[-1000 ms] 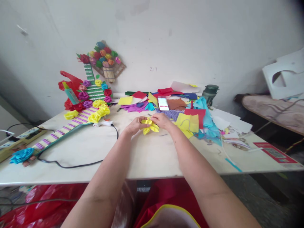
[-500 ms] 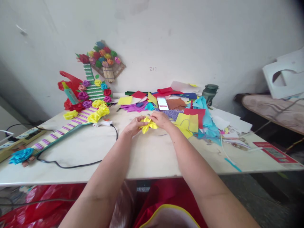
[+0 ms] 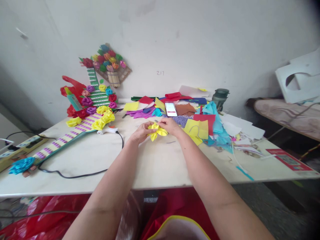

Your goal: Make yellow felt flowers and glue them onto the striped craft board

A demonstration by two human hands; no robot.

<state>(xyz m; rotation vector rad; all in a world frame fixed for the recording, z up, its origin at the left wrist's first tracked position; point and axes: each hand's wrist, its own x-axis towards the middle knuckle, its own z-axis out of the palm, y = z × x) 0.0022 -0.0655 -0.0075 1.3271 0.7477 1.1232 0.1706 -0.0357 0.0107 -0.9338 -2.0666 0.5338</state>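
Observation:
Both of my hands meet over the middle of the pale table (image 3: 160, 166), working a small yellow paper flower (image 3: 157, 131). My left hand (image 3: 140, 132) pinches the flower's left side with curled fingers. My right hand (image 3: 170, 125) grips its upper right side, fingers closed on the petals. The flower is held just above the tabletop, its folded petals spreading below my fingers.
A white glue gun (image 3: 108, 130) with a black cord (image 3: 75, 174) lies to the left, beside a striped board with paper flowers (image 3: 75, 128). Coloured paper scraps (image 3: 200, 128), a phone (image 3: 171, 109) and a dark green jar (image 3: 220, 97) crowd the far right.
The flower has been gathered tighter between my fingers and turned slightly. My hands stay in nearly the same place.

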